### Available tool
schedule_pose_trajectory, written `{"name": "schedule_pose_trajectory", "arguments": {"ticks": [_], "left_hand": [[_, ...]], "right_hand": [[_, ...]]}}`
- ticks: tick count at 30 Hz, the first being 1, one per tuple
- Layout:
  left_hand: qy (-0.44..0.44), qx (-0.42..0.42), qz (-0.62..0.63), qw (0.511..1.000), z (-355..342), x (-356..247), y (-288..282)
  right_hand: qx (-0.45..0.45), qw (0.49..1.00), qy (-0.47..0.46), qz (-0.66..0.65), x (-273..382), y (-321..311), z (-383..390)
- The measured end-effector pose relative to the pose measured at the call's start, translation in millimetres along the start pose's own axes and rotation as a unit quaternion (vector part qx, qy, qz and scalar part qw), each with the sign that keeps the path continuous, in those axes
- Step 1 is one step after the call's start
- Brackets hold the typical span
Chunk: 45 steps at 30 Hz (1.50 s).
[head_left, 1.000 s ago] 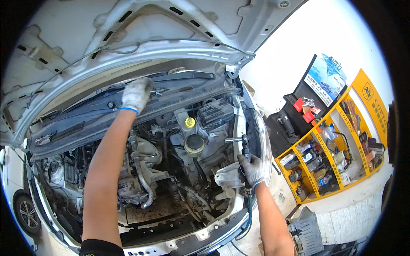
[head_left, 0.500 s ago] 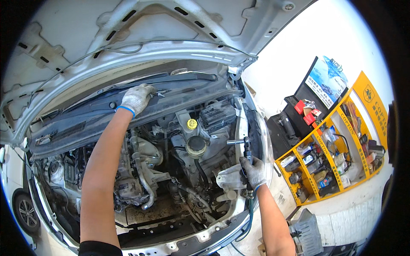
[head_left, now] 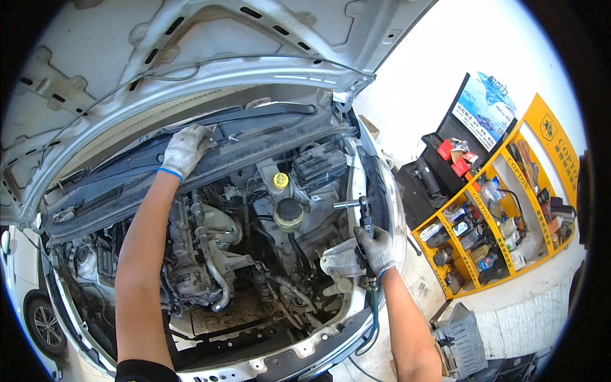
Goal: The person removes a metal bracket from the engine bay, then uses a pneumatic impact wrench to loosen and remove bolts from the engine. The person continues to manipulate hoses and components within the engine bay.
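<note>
My left hand (head_left: 186, 151), in a grey-white knit glove with a blue cuff, rests over the black cowl panel (head_left: 143, 172) below the windscreen. Its fingers are curled down, and whatever they hold is hidden. Just right of the fingertips, small metal pieces (head_left: 230, 136), perhaps bolts, lie on the panel. On the right, my gloved right hand (head_left: 377, 248) is closed round the dark body of an air ratchet (head_left: 365, 216). A shiny socket (head_left: 345, 205) points left from its head, above the engine bay's right edge. A hose (head_left: 374, 312) runs down from the tool.
The raised bonnet (head_left: 210, 38) spans the top. Below lie the engine (head_left: 184, 254), a reservoir with a black cap (head_left: 289, 214) and a yellow cap (head_left: 280, 181). Right of the car stand a yellow shelf rack (head_left: 471, 235) of bottles and parts, and an open black case (head_left: 417, 197).
My left hand has shifted slightly left, a little farther from the small metal pieces. My right hand still holds the air ratchet in nearly the same place. The whole view has moved slightly.
</note>
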State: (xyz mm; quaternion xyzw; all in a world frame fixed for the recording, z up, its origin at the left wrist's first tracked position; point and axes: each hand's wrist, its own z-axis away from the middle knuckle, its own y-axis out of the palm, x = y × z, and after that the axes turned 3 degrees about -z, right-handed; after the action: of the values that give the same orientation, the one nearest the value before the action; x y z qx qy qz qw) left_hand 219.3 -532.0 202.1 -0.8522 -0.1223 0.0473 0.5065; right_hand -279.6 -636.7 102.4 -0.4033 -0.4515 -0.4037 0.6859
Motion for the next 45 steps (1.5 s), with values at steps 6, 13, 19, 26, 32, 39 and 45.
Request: {"name": "schedule_pose_trajectory", "arguments": {"ticks": [6, 13, 19, 26, 32, 39, 45], "left_hand": [[-0.187, -0.015, 0.47, 0.862, 41, 0, -36], [-0.187, -0.077, 0.85, 0.486, 149, -60, -100], [-0.248, -0.063, 0.82, 0.512, 210, -120, -153], [-0.254, -0.036, 0.383, 0.887, 144, -102, -126], [-0.188, -0.01, 0.034, 0.982, 41, -65, -34], [-0.211, -0.04, 0.028, 0.976, 31, -51, -12], [-0.296, -0.159, 0.262, 0.905, 164, -178, -28]], "right_hand": [[0.002, 1.0, -0.027, 0.005, -6, -2, -4], [-0.002, 1.0, -0.028, 0.013, -11, -2, -7], [0.01, 0.999, -0.043, 0.001, -10, -3, -4], [0.026, 0.998, -0.051, -0.005, -9, -6, -3], [0.035, 0.998, -0.059, -0.012, -15, -9, -9], [0.039, 0.998, -0.053, -0.02, -11, -13, -9], [0.016, 0.991, -0.126, 0.041, -27, -16, -21]]}}
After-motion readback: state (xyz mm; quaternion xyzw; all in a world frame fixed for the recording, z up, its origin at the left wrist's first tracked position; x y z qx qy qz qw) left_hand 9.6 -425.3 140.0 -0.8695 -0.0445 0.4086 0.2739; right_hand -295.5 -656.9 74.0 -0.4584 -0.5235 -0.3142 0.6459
